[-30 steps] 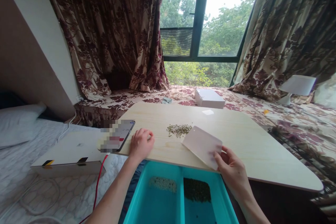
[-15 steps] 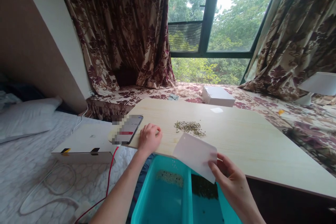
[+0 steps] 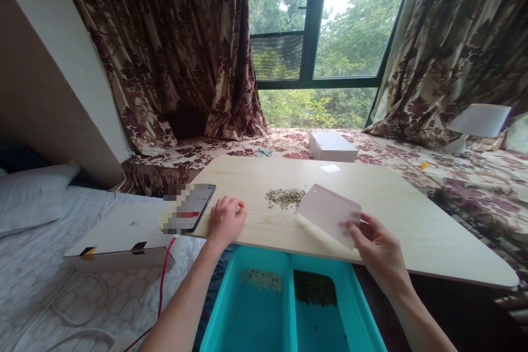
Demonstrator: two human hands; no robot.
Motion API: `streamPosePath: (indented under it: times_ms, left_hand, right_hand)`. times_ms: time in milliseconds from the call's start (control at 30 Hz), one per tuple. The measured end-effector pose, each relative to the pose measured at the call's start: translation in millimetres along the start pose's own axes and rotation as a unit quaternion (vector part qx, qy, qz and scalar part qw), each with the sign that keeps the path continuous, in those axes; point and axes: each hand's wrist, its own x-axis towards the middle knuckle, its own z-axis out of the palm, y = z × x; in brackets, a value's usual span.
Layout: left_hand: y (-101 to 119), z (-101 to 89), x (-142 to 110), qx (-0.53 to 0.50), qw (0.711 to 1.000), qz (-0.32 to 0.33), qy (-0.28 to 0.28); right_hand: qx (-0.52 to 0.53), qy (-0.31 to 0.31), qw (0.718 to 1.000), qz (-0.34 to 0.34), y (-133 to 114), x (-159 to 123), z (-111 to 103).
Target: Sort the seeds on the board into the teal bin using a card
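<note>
In my right hand (image 3: 381,247) I grip a thin translucent plastic scraper (image 3: 330,214) by its right end. It is tilted over the pale tabletop, its left edge close to a loose pile of small greenish-brown beans or seeds (image 3: 284,198). My left hand (image 3: 226,220) rests near the table's front edge with its fingers curled in; no object shows in it. Below the edge is a turquoise two-part bin (image 3: 292,308). Pale grains (image 3: 262,280) lie in its left compartment, and dark green beans or seeds (image 3: 315,287) in the right one.
A phone (image 3: 202,209), partly blurred out, lies left of my left hand, with a red cable (image 3: 166,269) running down from it. A white box (image 3: 119,236) sits on the bed. Beyond the table (image 3: 412,220) are another white box (image 3: 333,147) and a lamp (image 3: 480,121).
My right hand has moved the scraper up and right, from above the bin to above the tabletop beside the pile. My left hand stays by the table edge. The camera view has shifted slightly.
</note>
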Motion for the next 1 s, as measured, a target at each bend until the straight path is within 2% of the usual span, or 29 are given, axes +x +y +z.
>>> streamPosePath:
  times_ms: [200, 500, 800, 1000]
  left_hand:
    - [0, -0.2, 0, 0.001, 1.000, 0.000, -0.002]
    - [2, -1.9, 0, 0.002, 1.000, -0.007, -0.006]
    - [2, -1.9, 0, 0.006, 1.000, -0.007, -0.009]
    - [3, -2.6, 0, 0.002, 1.000, -0.011, -0.010]
  right_hand:
    - [-0.027, -0.010, 0.999, -0.018, 9, 7, 8]
    - [-0.039, 0.000, 0.999, -0.012, 6, 4, -1]
    - [-0.014, -0.007, 1.000, -0.001, 6, 2, 2]
    - [-0.005, -0.040, 0.999, 0.008, 2, -3, 8]
